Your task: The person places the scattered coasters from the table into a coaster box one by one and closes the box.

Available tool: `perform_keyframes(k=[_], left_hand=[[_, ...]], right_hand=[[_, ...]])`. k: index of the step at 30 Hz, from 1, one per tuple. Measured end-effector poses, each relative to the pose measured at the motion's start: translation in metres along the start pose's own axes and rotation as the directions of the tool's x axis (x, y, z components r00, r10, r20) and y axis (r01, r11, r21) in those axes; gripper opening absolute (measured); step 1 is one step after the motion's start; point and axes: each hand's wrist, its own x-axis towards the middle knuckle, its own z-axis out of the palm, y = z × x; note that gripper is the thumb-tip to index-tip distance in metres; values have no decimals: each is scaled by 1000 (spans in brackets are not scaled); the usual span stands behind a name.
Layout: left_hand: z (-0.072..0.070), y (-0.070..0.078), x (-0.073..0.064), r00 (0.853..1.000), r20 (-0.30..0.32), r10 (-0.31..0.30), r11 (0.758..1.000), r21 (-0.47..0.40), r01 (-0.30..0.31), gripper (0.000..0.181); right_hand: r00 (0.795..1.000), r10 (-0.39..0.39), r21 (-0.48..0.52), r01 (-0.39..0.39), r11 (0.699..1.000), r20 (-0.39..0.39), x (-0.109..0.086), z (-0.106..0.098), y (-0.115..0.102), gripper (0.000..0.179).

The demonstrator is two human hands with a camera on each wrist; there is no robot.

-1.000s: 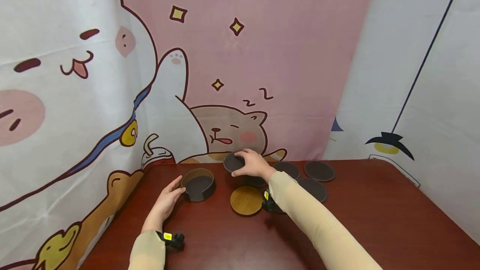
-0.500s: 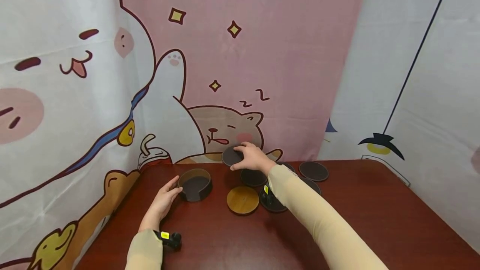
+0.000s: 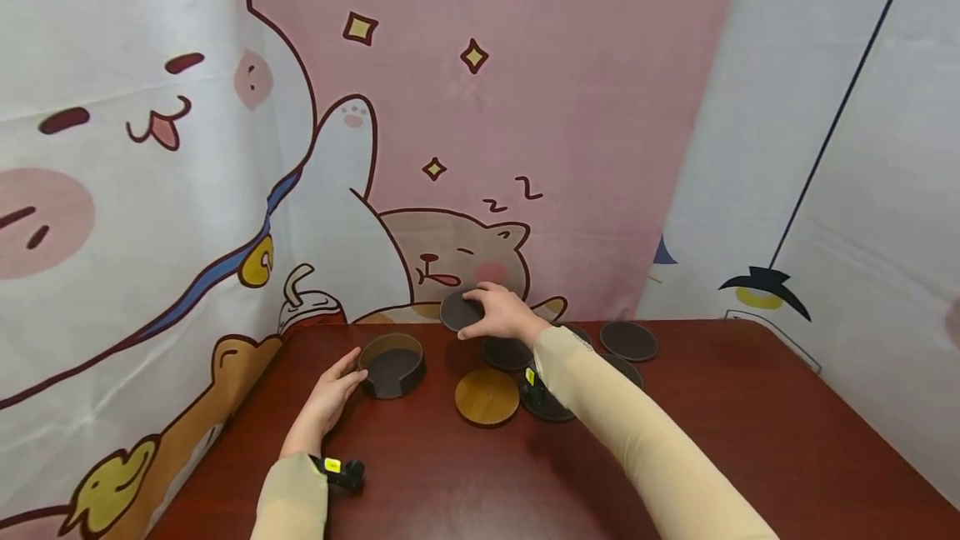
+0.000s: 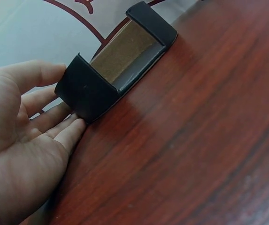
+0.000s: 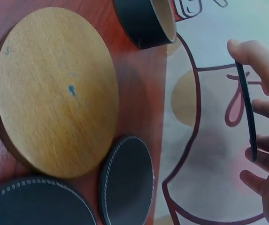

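Note:
My right hand grips a round dark coaster by its edge, raised over the far part of the table. In the right wrist view this coaster appears edge-on between thumb and fingers. A black round coaster holder with a brown inner wall and a cut-out front stands on the table at left. My left hand rests against its left side, fingertips on the outer wall. A wooden disc lies right of the holder, with a dark stitched coaster behind it.
More dark coasters lie right of the wooden disc: one at the far edge, another under the right wrist, others partly behind the sleeve. A cartoon-printed cloth hangs behind the reddish table.
My right hand has lifted the coaster slightly higher since one second ago, baring a dark coaster beneath it. My left hand stays at the holder. The head view has shifted a little.

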Motion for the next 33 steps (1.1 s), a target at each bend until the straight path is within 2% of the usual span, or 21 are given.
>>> perform_keyframes(k=[6, 17, 23, 33], left_hand=[[3, -3, 0, 1000, 8, 10, 1000, 4, -10, 63], [10, -6, 0, 1000, -17, 26, 999, -22, -27, 62], [8, -5, 1, 999, -15, 47, 999, -19, -47, 62], [2, -3, 0, 999, -31, 32, 999, -26, -33, 63]], right_hand=[[1000, -5, 26, 5, 1000, 9, 3, 19, -3, 81], [999, -20, 61, 18, 998, 40, 11, 49, -18, 83], [997, -62, 80, 58, 995, 54, 17, 61, -30, 82], [989, -102, 101, 91, 991, 109, 30, 86, -50, 83]])
